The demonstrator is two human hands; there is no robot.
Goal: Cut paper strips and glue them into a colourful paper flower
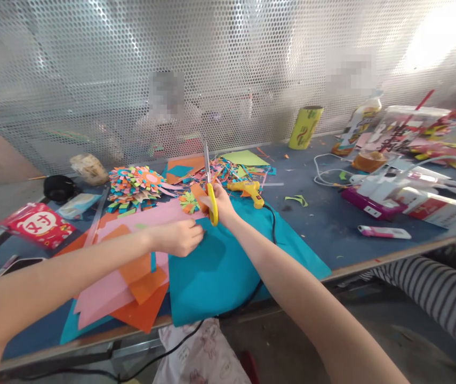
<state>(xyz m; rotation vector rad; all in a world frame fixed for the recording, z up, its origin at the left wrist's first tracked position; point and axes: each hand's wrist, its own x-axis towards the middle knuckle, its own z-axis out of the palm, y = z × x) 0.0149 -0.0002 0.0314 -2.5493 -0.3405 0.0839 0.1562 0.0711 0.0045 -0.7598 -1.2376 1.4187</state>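
A dark blue tabletop (316, 208) runs along a perforated silvery metal panel (228, 64), and a broad turquoise sheet (212, 282) lies at its near edge. Left of the turquoise sheet are layered pale pink sheets (103, 293) with orange sheets (148, 312); beyond its left part stands a pile of fringed multicoloured flowers (134, 184). A heap of thin coloured clippings (231, 169) lies beyond it, and a yellow glue gun (249, 191) with a black cord rests at its far edge.

The right hand (223, 207) is closed around the yellow-handled metal scissors (211, 193), above the turquoise sheet's far part. The left hand (185, 237), over that sheet's left part, has its fingers curled inward; whether they pinch anything cannot be told.

Both bare forearms reach forward and converge, the scissors' blades pointing away from the person.
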